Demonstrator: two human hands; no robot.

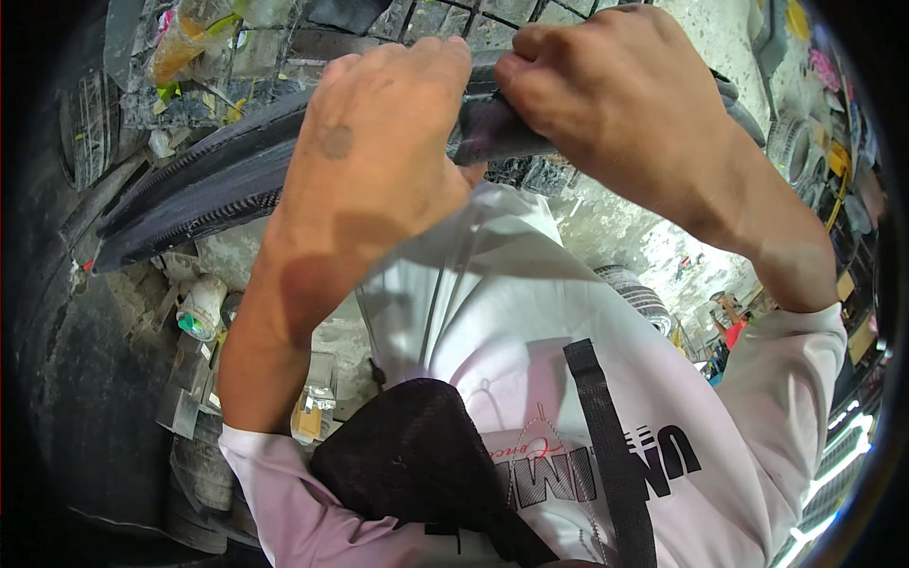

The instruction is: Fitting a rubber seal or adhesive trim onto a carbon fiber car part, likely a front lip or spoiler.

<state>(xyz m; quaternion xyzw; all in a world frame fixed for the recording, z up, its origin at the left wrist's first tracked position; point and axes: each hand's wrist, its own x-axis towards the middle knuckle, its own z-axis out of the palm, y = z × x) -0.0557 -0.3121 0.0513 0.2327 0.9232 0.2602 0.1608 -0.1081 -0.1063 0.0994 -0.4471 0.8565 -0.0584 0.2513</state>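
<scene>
A black rubber tire, narrow like a motorcycle tire, stretches across the upper part of the head view in front of my body. My left hand grips it near the middle, fingers curled over the far side and partly hidden. Just to the right, my right hand is closed around the same tire, knuckles up. Between the two hands a short stretch of black rubber shows. The tire's left end hangs lower and shows ribbed edges; much of its right part is hidden behind my right hand and wrist.
Beyond the tire lies a dark metal grid, with an orange-tinted plastic cup at the upper left. A white container and boxes stand lower left. More tires rest on the concrete floor. A black bag hangs across my chest.
</scene>
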